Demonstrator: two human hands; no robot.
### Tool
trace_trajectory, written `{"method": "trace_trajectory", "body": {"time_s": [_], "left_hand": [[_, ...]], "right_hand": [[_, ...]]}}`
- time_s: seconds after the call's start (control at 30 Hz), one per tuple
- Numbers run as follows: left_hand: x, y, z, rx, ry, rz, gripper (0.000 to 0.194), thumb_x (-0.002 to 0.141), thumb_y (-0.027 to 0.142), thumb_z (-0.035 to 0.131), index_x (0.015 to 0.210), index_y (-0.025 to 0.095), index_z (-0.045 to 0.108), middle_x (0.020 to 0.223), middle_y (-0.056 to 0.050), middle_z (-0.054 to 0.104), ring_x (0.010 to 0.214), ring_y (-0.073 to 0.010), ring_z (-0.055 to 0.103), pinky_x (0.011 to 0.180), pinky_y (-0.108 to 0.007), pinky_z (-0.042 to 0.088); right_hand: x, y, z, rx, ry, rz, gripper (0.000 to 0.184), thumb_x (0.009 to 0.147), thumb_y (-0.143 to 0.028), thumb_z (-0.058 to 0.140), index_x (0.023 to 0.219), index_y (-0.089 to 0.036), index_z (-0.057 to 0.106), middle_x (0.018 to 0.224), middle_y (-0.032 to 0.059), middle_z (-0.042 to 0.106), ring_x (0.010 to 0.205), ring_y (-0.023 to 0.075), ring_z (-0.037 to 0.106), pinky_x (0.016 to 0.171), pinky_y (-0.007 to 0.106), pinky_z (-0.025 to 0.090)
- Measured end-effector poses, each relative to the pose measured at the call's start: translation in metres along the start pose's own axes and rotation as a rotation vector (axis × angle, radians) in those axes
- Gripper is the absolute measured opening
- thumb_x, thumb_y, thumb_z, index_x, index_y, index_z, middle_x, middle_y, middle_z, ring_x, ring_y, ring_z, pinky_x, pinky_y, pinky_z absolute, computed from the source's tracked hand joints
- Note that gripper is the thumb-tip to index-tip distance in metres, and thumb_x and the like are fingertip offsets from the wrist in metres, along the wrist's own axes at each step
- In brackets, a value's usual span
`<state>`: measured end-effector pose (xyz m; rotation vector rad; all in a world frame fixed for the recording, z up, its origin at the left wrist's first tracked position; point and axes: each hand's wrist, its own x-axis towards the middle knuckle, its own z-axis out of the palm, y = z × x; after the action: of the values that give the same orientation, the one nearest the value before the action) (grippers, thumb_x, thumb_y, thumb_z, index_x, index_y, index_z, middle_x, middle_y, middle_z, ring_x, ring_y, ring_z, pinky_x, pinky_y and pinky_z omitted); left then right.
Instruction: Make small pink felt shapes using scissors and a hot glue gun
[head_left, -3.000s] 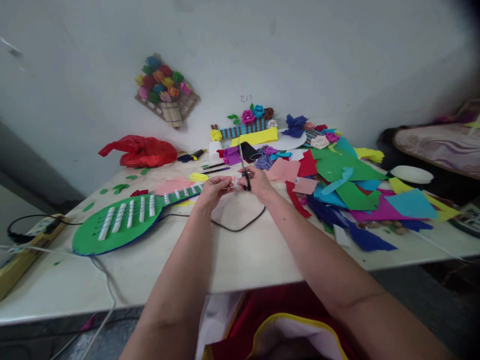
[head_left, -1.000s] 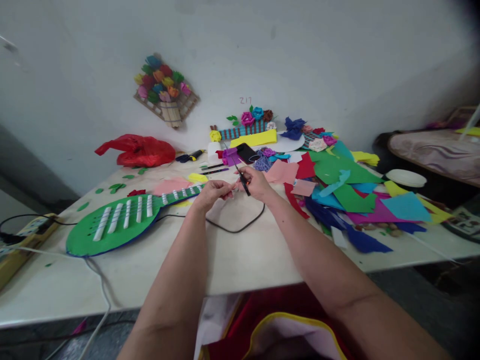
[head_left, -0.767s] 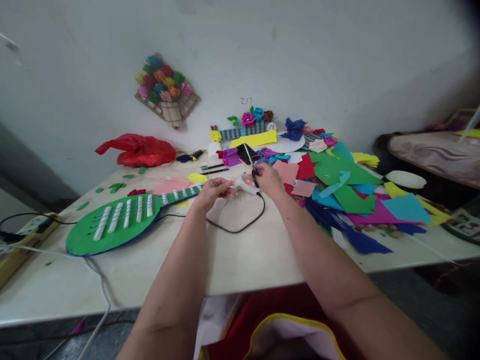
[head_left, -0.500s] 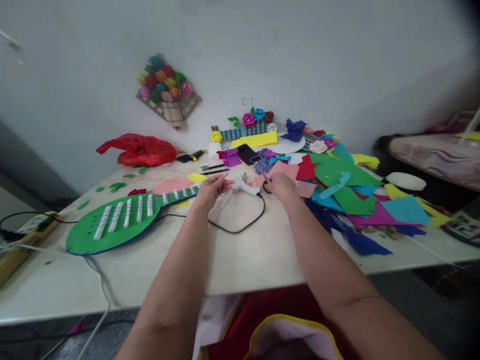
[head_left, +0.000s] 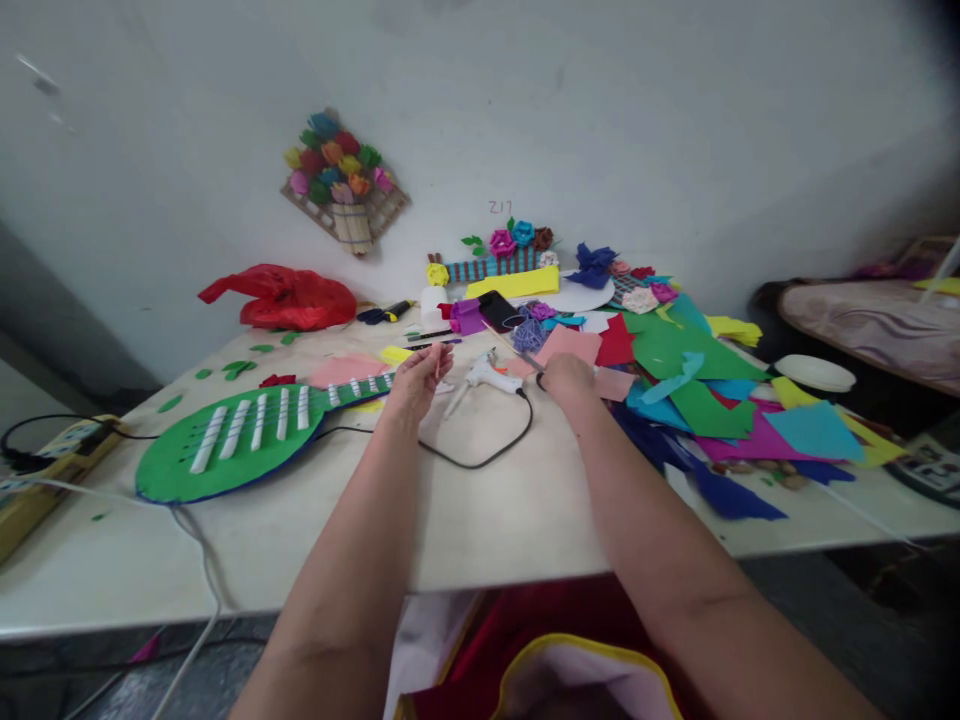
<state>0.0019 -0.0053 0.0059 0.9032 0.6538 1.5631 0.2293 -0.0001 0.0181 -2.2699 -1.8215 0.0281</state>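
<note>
Scissors (head_left: 533, 364) and right hand (head_left: 568, 375) have shifted to the right and down since 3.0 s ago, when the blades stood up between the two hands; from my remote station I now see the blades low, aimed up and left. Left hand (head_left: 421, 380) is slightly further left, and the hands are now well apart.

Left grip: thumb and fingertips pinching a small pale pink piece (head_left: 439, 357), held above the table (head_left: 487, 530). Right grip: hand at the scissors' handles, beside a pink sheet (head_left: 571, 345); its fingertips are hidden from me, so I cannot tell whether they are closed around the handles.

Glue gun (head_left: 495, 374), white, lies between the hands, touched by neither. I trace its black cord (head_left: 480, 467) looping toward me, then left behind the left wrist. Green guitar shape (head_left: 251, 463) with white bars lies left of the left forearm, its neck end near that hand. Phone (head_left: 496, 311) and yarn ball (head_left: 529, 335) are logged beyond the glue gun; coloured paper heap (head_left: 675, 345) at right.
</note>
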Motion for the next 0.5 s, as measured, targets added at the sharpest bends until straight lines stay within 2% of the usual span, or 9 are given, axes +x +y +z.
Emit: {"method": "trace_trajectory", "body": {"time_s": [0.2, 0.4, 0.5], "left_hand": [[0.004, -0.003, -0.007, 0.021, 0.015, 0.043, 0.023, 0.056, 0.024, 0.080, 0.072, 0.015, 0.068, 0.075, 0.000, 0.067, 0.057, -0.0034, 0.055, 0.057, -0.017, 0.044], [0.006, -0.004, -0.008, -0.004, 0.053, 0.037, 0.024, 0.054, 0.021, 0.080, 0.073, 0.013, 0.069, 0.069, 0.000, 0.066, 0.051, -0.0030, 0.051, 0.055, -0.017, 0.044], [0.006, -0.005, -0.008, -0.022, 0.051, 0.011, 0.022, 0.055, 0.019, 0.079, 0.073, 0.012, 0.069, 0.065, -0.002, 0.065, 0.052, -0.0043, 0.052, 0.054, -0.017, 0.044]], "right_hand": [[-0.007, -0.003, -0.006, -0.078, 0.018, -0.035, 0.039, 0.078, -0.025, 0.053, 0.112, -0.009, 0.062, 0.117, 0.0219, 0.055, 0.110, 0.0314, 0.052, 0.086, 0.039, 0.042], [-0.010, -0.006, -0.009, -0.104, -0.006, -0.019, 0.042, 0.079, -0.031, 0.053, 0.114, -0.009, 0.061, 0.116, 0.0214, 0.056, 0.108, 0.0315, 0.053, 0.085, 0.038, 0.042], [-0.013, -0.010, -0.011, -0.052, 0.087, -0.042, 0.041, 0.082, -0.037, 0.049, 0.109, -0.011, 0.064, 0.112, 0.0195, 0.059, 0.106, 0.0314, 0.054, 0.081, 0.037, 0.043]]}}
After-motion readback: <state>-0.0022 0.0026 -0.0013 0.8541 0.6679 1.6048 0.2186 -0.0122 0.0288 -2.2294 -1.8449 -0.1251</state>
